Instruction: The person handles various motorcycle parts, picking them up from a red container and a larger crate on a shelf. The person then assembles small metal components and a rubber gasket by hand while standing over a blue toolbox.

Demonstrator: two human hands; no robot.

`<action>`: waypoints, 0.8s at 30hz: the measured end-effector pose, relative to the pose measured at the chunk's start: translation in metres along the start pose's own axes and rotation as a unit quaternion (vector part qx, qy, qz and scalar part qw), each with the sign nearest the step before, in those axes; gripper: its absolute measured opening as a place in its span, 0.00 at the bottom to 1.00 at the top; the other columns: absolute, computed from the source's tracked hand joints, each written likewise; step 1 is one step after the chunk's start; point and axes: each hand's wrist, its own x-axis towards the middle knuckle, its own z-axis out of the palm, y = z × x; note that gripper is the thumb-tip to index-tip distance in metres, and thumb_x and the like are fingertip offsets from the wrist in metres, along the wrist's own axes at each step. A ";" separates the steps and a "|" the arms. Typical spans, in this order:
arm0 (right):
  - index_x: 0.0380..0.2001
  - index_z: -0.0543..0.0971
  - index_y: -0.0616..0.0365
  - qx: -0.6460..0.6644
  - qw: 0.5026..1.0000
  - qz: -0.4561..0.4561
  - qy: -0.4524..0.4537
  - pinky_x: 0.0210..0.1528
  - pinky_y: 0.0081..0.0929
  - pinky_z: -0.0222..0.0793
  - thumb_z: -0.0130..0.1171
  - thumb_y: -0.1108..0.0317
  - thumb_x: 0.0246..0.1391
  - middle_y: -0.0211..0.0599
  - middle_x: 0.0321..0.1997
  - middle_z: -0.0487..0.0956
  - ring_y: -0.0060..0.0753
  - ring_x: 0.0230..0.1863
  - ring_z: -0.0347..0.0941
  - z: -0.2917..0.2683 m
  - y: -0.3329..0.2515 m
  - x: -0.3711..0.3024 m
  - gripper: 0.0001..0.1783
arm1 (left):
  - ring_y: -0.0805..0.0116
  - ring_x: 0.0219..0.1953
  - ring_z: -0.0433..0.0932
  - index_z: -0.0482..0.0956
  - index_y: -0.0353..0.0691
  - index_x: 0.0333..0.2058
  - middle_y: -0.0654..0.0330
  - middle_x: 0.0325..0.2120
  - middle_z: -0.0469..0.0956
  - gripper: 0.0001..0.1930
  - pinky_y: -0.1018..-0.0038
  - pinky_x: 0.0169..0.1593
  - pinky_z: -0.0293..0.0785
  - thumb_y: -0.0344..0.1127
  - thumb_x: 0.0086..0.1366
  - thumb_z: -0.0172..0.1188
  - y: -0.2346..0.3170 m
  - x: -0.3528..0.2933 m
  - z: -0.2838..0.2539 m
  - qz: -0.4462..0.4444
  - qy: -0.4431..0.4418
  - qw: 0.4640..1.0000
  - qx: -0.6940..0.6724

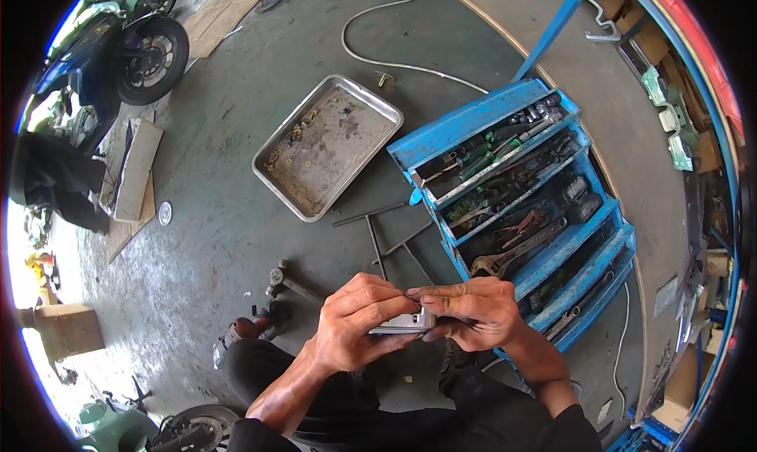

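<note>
Silvery part (404, 323) is grasped by bent fingers (377, 315) of left hand (344, 330) and right hand (481, 318), facing each other.

Left hand (351, 318) and right hand (481, 314) sit close together, fingers (377, 308) bent in a grip, bare forearms (296, 390) slanting up from below

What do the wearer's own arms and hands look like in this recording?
The left hand and right hand are gloveless, with dark grime on some fingertips. Black sleeves show at the lower edge, leaving both forearms bare.
</note>
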 end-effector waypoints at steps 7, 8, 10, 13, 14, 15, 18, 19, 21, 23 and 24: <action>0.59 0.73 0.59 0.004 0.995 0.074 -0.061 0.55 0.35 0.73 0.72 0.60 0.48 0.45 0.58 0.76 0.46 0.54 0.77 -0.030 0.005 -0.009 0.36 | 0.58 0.26 0.74 0.76 0.34 0.30 0.54 0.25 0.75 0.17 0.68 0.32 0.71 0.39 0.46 0.70 -0.012 0.000 -0.001 -0.069 0.084 0.988 0.107; 0.60 0.72 0.58 -0.010 0.995 0.082 -0.062 0.56 0.36 0.73 0.71 0.58 0.49 0.44 0.58 0.76 0.44 0.55 0.76 -0.037 0.003 -0.006 0.36 | 0.60 0.25 0.74 0.75 0.35 0.28 0.55 0.24 0.75 0.14 0.70 0.31 0.70 0.37 0.47 0.68 -0.011 -0.003 -0.007 -0.091 0.128 0.973 0.167; 0.60 0.72 0.57 -0.039 0.994 0.103 -0.027 0.57 0.36 0.72 0.72 0.60 0.49 0.42 0.60 0.75 0.42 0.56 0.76 -0.066 0.005 -0.023 0.36 | 0.60 0.24 0.76 0.75 0.34 0.27 0.54 0.22 0.76 0.14 0.69 0.32 0.71 0.37 0.47 0.70 -0.024 0.001 -0.006 -0.094 0.176 0.964 0.175; 0.62 0.70 0.55 -0.035 0.978 0.199 0.044 0.57 0.37 0.74 0.71 0.63 0.49 0.40 0.62 0.74 0.38 0.57 0.75 -0.110 -0.003 -0.063 0.37 | 0.62 0.29 0.76 0.81 0.31 0.36 0.55 0.27 0.76 0.15 0.68 0.35 0.73 0.30 0.50 0.71 -0.031 0.000 0.002 -0.144 0.121 0.972 0.140; 0.62 0.70 0.55 -0.035 0.971 0.226 0.074 0.57 0.37 0.74 0.71 0.64 0.50 0.40 0.61 0.75 0.38 0.57 0.76 -0.122 -0.010 -0.071 0.36 | 0.62 0.30 0.76 0.81 0.30 0.36 0.54 0.26 0.76 0.16 0.68 0.36 0.74 0.32 0.49 0.72 -0.038 -0.001 0.007 -0.153 0.123 0.972 0.129; 0.62 0.70 0.56 -0.053 0.962 0.248 0.103 0.56 0.37 0.75 0.71 0.65 0.50 0.40 0.59 0.76 0.37 0.56 0.76 -0.135 -0.018 -0.075 0.36 | 0.62 0.30 0.77 0.81 0.31 0.36 0.54 0.27 0.77 0.16 0.68 0.36 0.74 0.30 0.48 0.72 -0.037 0.003 0.009 -0.147 0.120 0.972 0.136; 0.59 0.74 0.56 -0.096 0.935 0.280 0.195 0.53 0.34 0.76 0.71 0.61 0.50 0.40 0.54 0.80 0.36 0.51 0.79 -0.174 -0.037 -0.077 0.32 | 0.65 0.32 0.77 0.81 0.30 0.35 0.55 0.27 0.78 0.15 0.70 0.38 0.75 0.31 0.50 0.72 -0.049 0.004 0.017 -0.200 0.127 0.963 0.128; 0.58 0.74 0.56 -0.111 0.931 0.279 0.209 0.53 0.33 0.76 0.71 0.62 0.51 0.40 0.53 0.80 0.35 0.50 0.80 -0.188 -0.046 -0.065 0.31 | 0.65 0.33 0.77 0.81 0.30 0.36 0.55 0.28 0.78 0.13 0.70 0.38 0.76 0.30 0.52 0.70 -0.057 -0.010 0.017 -0.263 0.126 0.952 0.091; 0.55 0.77 0.56 -0.139 0.918 0.285 0.238 0.52 0.32 0.76 0.70 0.63 0.52 0.40 0.51 0.81 0.33 0.48 0.81 -0.218 -0.077 -0.033 0.27 | 0.64 0.36 0.77 0.79 0.30 0.38 0.54 0.34 0.79 0.08 0.69 0.40 0.79 0.25 0.60 0.59 -0.035 -0.025 0.014 -0.475 0.225 0.820 -0.229; 0.50 0.79 0.58 -0.228 0.889 0.293 0.269 0.53 0.33 0.75 0.69 0.62 0.53 0.42 0.49 0.82 0.37 0.49 0.80 -0.255 -0.119 -0.002 0.22 | 0.58 0.44 0.75 0.77 0.32 0.42 0.54 0.38 0.77 0.11 0.58 0.47 0.80 0.30 0.66 0.50 -0.015 -0.060 0.006 -0.466 0.072 0.878 -0.082; 0.49 0.80 0.59 -0.289 0.868 0.285 0.286 0.53 0.34 0.74 0.68 0.62 0.53 0.42 0.48 0.82 0.38 0.50 0.79 -0.283 -0.141 0.006 0.21 | 0.53 0.47 0.74 0.75 0.38 0.47 0.55 0.43 0.76 0.14 0.54 0.49 0.78 0.36 0.66 0.53 0.001 -0.063 0.004 -0.625 0.263 0.659 -0.327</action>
